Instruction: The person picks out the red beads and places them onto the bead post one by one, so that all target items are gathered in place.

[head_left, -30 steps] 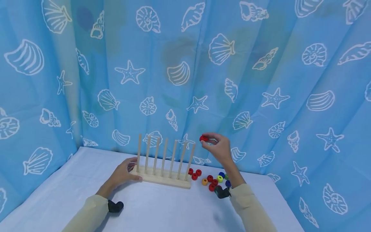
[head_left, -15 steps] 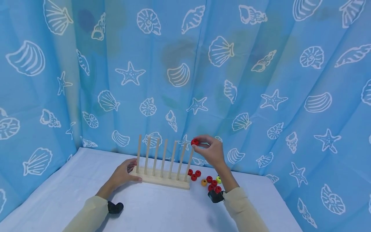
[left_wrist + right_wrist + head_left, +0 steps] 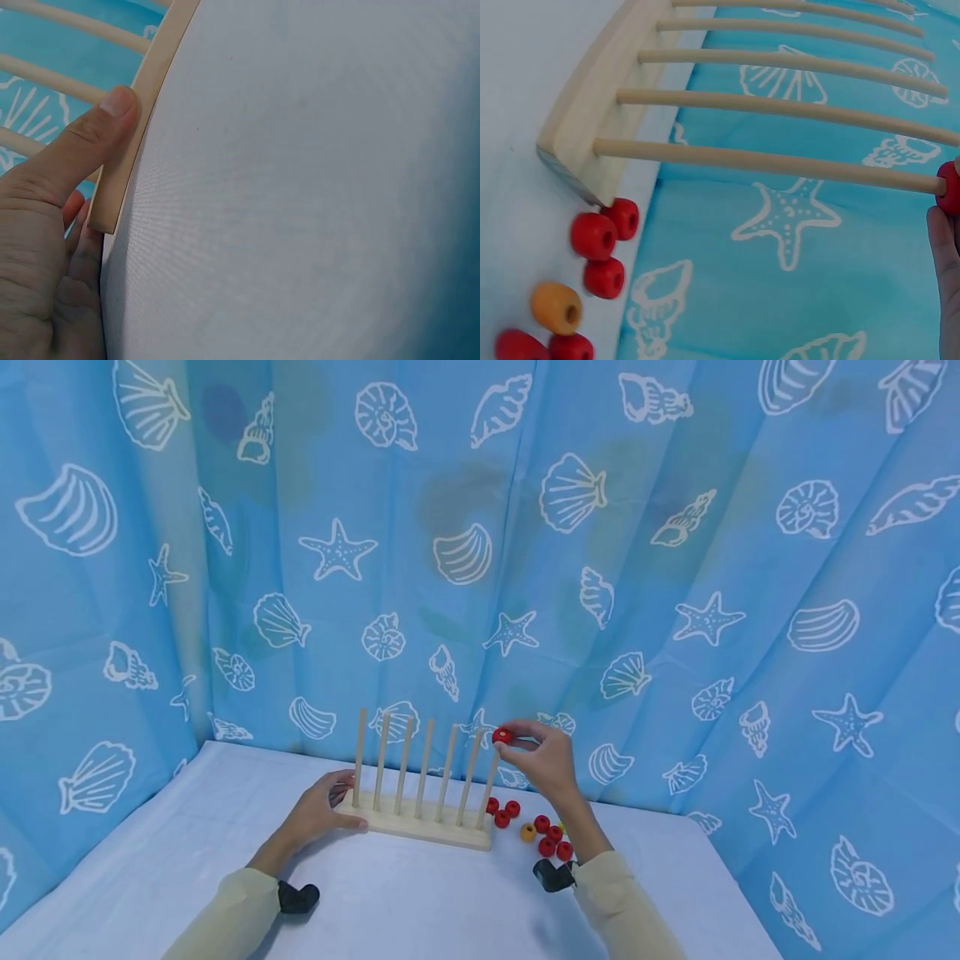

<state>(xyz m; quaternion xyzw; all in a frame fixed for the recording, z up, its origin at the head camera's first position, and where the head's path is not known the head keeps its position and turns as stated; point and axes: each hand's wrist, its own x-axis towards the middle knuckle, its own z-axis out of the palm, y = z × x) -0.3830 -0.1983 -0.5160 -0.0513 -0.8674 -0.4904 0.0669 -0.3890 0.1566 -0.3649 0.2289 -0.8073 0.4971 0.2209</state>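
Observation:
A wooden rack (image 3: 420, 828) with several upright pegs stands on the table. My left hand (image 3: 318, 810) grips its left end; in the left wrist view the thumb (image 3: 105, 124) lies over the base, with other fingers behind it. At the far right peg (image 3: 487, 789), my right hand (image 3: 543, 760) pinches a red bead (image 3: 502, 737) at the peg's tip. The right wrist view shows the peg's end meeting that bead (image 3: 949, 187), with a finger (image 3: 945, 247) under it. The pegs carry no other beads.
Several loose red beads (image 3: 547, 847) and an orange bead (image 3: 528, 832) lie right of the rack on the white cloth (image 3: 420, 902). A yellow bead is mostly hidden behind the right wrist. A blue shell-patterned curtain (image 3: 465, 610) hangs behind.
My right hand has moved left and slightly down, bringing the red bead to the tip of the far right peg. The left hand has kept its grip on the rack.

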